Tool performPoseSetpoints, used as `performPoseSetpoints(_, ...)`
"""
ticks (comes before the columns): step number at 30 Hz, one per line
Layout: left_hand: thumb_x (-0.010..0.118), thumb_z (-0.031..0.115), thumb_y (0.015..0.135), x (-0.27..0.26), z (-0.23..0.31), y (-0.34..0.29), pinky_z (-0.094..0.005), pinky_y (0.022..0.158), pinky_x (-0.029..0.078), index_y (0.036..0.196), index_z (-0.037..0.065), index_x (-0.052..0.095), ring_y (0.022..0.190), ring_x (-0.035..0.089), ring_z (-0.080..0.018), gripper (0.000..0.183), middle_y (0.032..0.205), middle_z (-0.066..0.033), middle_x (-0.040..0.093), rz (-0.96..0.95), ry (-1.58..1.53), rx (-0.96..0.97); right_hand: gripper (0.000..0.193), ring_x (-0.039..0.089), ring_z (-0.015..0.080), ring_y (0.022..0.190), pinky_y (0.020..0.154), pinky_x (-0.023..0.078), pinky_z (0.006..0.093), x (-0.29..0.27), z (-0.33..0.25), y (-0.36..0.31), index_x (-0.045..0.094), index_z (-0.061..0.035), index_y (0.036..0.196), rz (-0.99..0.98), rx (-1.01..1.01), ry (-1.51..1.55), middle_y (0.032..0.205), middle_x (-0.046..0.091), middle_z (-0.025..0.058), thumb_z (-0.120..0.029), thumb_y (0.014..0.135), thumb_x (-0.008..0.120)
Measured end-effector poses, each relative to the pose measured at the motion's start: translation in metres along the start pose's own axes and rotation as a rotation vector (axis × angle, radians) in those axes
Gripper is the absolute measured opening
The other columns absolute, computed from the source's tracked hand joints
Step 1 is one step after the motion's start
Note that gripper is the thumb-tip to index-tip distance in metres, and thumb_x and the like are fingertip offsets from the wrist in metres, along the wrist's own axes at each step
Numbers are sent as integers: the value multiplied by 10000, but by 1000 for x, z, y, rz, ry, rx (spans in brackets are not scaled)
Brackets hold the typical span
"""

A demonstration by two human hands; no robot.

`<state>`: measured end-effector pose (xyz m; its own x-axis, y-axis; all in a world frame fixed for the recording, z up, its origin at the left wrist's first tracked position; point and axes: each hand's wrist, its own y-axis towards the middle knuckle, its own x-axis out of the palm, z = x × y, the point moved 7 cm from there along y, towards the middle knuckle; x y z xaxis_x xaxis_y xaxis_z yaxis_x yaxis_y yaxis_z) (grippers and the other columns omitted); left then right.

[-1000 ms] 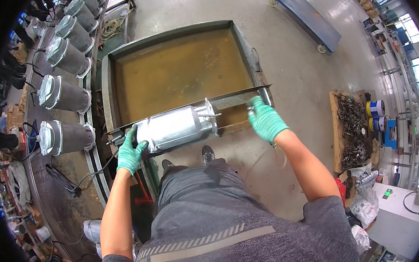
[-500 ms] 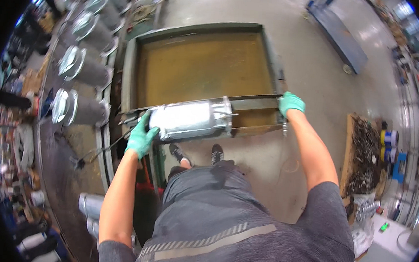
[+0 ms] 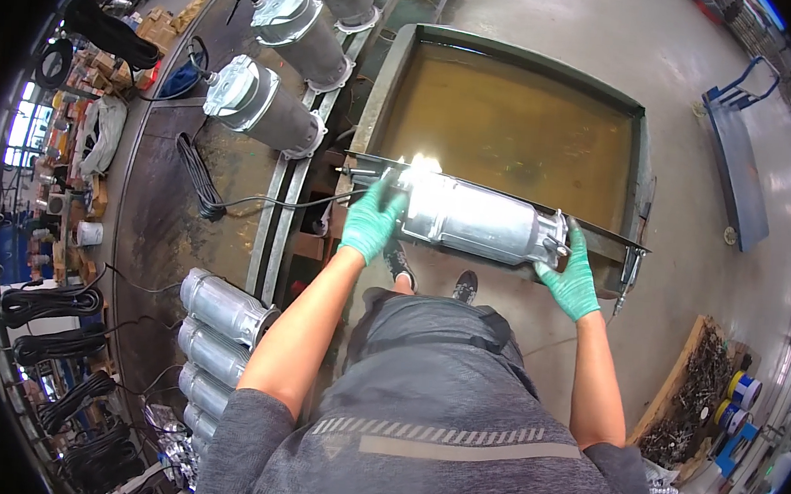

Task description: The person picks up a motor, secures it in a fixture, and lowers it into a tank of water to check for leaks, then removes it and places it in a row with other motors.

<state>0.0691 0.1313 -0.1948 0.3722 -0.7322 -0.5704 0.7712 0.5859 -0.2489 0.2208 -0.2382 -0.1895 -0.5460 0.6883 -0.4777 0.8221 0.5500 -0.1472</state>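
Observation:
A shiny silver metal cylinder (image 3: pixel 476 221) lies across the near rim of a green tank (image 3: pixel 385 79) filled with brownish liquid. My left hand (image 3: pixel 372 219), in a green glove, grips the cylinder's left end. At the right end, my right hand (image 3: pixel 571 278), also green-gloved, holds the flanged cap. A black cable (image 3: pixel 260 201) runs from the cylinder's left end out over the workbench. My torso and feet show below the cylinder.
More silver cylinders stand on a roller rail (image 3: pixel 276 228) at upper left, e.g. one (image 3: pixel 262 107), and several lie stacked at lower left (image 3: pixel 219 303). Coiled black cables (image 3: pixel 47 303) sit far left. A blue cart (image 3: pixel 737 162) and a wooden box of metal parts (image 3: pixel 695 396) are at right.
My right hand moved from the tank's rim bar onto the cylinder's right end. The view swung, so the tank and cylinder now sit further right and tilted.

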Motion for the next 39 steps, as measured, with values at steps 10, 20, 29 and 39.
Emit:
performPoseSetpoints(10,532,280,1078,-56,-141,82,-300,443,498,1188,152,536,522,565,-141,168,745,-19,613,146,-690,-561,351,588,244,1254,1100,460,354,33,14,28,599,-17,1310,464,-128,94,1439,525,132,-46,961,624)
performPoseSetpoints(20,648,276,1029,-47,-153,94,-251,411,382,964,130,560,493,492,-91,183,694,19,565,218,-562,-406,279,565,282,1297,1114,447,391,34,-1,28,639,-27,1219,472,-155,-80,1439,544,142,-107,956,594)
performPoseSetpoints(29,685,208,995,-52,-140,64,-266,470,403,1072,95,644,555,545,-87,143,728,-2,616,120,-536,-203,302,511,287,1374,1182,388,406,37,6,30,618,-5,1245,432,-88,-44,1471,508,150,-2,956,530)
performPoseSetpoints(39,622,211,1040,-34,-83,23,-243,509,451,1152,54,630,570,537,-76,193,777,-4,615,-162,-604,-213,266,538,286,1323,1150,410,404,35,10,30,618,20,1220,445,-63,-150,1448,536,151,-59,986,522)
